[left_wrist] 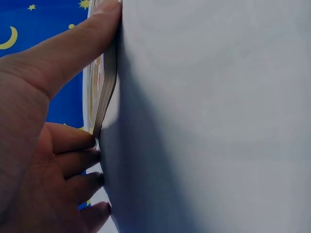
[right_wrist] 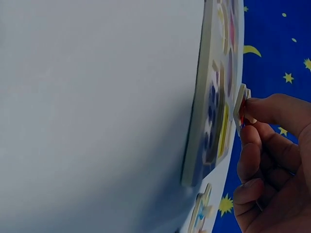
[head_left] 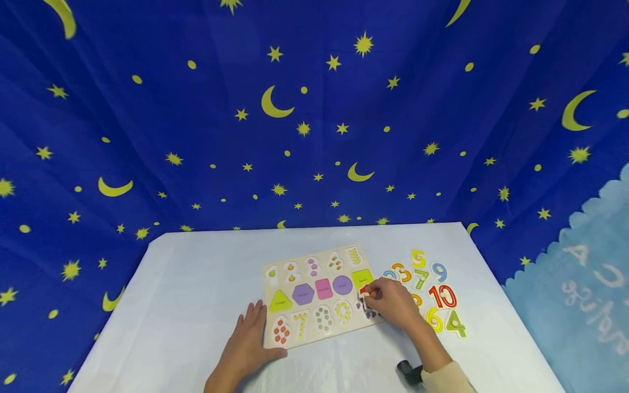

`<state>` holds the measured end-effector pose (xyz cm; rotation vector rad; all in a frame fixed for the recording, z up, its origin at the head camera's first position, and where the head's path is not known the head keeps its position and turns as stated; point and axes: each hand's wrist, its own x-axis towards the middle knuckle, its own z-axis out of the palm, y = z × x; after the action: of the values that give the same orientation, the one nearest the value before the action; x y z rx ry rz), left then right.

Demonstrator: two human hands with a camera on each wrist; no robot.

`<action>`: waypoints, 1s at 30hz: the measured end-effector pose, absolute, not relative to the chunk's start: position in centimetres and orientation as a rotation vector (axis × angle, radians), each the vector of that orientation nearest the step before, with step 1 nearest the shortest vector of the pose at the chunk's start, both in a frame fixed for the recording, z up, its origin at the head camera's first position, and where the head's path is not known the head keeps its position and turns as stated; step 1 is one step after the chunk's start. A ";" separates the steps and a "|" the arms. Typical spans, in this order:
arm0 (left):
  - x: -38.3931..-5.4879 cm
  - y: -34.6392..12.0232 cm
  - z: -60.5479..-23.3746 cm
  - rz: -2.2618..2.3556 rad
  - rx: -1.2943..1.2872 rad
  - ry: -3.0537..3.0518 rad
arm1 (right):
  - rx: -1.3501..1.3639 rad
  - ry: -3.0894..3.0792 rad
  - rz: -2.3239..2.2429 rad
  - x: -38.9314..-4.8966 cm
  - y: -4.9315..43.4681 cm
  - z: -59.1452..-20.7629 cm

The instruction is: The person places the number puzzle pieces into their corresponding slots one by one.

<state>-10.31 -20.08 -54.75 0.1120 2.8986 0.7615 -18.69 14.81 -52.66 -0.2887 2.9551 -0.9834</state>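
A wooden number puzzle board [head_left: 321,322] lies on the table, with colored shapes across its middle and fruit-filled number recesses above and below. My left hand [head_left: 248,341] rests against the board's lower left corner, its fingers along the left edge and the thumb at the front edge. Over the board's right end my right hand [head_left: 393,300] pinches a small red-and-white puzzle piece [right_wrist: 240,108] between thumb and fingers. That piece is raised off the board in the right wrist view. Its full shape is hidden by the fingers.
Several loose number pieces lie right of the board, among them a red 10 [head_left: 443,297], a green 4 [head_left: 455,323], a yellow 5 [head_left: 418,258] and a blue 9 [head_left: 439,272]. A black object [head_left: 409,373] is by the right wrist. A blue starry cloth [head_left: 314,136] hangs behind the white table [head_left: 206,284].
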 end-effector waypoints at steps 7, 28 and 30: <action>-9.8 -20.6 -54.9 0.722 0.070 2.901 | -0.371 2.955 -0.951 -19.4 13.0 -52.4; -10.1 -20.1 -54.7 0.784 0.149 2.904 | -0.439 2.982 -0.924 -20.5 10.8 -51.7; -10.0 -20.1 -54.7 0.793 0.145 2.904 | -0.440 2.995 -0.923 -20.6 10.6 -51.6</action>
<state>-10.03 -20.05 -54.74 0.1449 2.9040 0.7926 -20.61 10.58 -51.63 -0.4396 2.9953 -0.9232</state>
